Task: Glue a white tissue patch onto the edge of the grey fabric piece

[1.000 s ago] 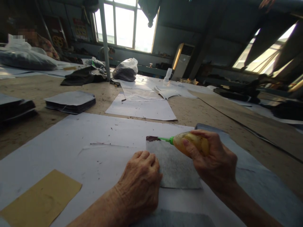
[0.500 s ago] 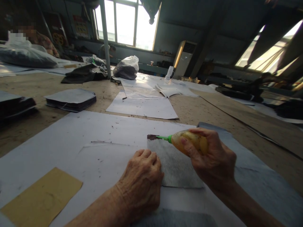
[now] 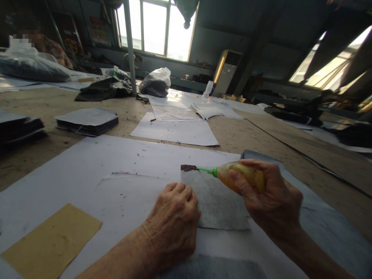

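Note:
A thin grey sheet lies on the large white paper, with a dark brown wet strip along its far left edge. My right hand is wrapped round a squeeze bottle with yellowish contents. Its narrow green nozzle points left and its tip meets the right end of the brown strip. My left hand rests at the grey sheet's left edge, its fingers curled and closed. The undersides of those fingers are hidden, so I cannot see what they hold, if anything.
A tan card lies at lower left. Beyond the white paper stand stacks of cut pieces, filled plastic bags and a metal post. A bluish-grey sheet spreads at right. Other people are farther back.
My right hand has moved the bottle to the right, and the brown strip is longer towards the right. My left hand has stayed in nearly the same place.

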Demonstrator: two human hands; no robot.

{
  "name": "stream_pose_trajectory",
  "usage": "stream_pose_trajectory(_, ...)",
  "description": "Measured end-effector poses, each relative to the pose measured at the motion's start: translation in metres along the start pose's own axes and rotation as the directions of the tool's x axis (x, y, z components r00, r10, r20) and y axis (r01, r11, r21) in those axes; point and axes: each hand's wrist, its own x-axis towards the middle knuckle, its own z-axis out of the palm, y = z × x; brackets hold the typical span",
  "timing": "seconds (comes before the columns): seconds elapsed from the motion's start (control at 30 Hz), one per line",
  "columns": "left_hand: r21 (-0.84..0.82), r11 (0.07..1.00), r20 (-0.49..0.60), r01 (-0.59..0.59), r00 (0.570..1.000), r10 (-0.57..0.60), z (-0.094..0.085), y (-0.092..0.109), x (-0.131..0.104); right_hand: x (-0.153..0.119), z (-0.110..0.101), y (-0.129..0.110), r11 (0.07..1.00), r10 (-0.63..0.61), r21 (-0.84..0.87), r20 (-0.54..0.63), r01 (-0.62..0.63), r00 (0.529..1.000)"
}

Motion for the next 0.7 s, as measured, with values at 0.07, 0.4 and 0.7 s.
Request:
stream_pose_trajectory(0.07,-0.007,1.000,0.005,0.003,1.000,-0.003,0.000,0.000,0.000,-0.001,-0.002,-0.001,1.000,0.001,-0.007,0.004,-0.001,1.000)
stream_pose_trajectory(0.4,-0.001,1.000,-0.004,0.002,1.000,-0.002,-0.001,0.001,0.000,0.000,-0.005,-0.009,1.000,-0.017,-0.004,0.000,0.017,1.000)
stream_pose_trajectory(0.7,0.018,1.000,-0.010,-0.012,1.000,0.013,0.000,0.000,-0.001,-0.001,-0.003,-0.013,1.000,-0.002,0.013,0.016,0.001,1.000)
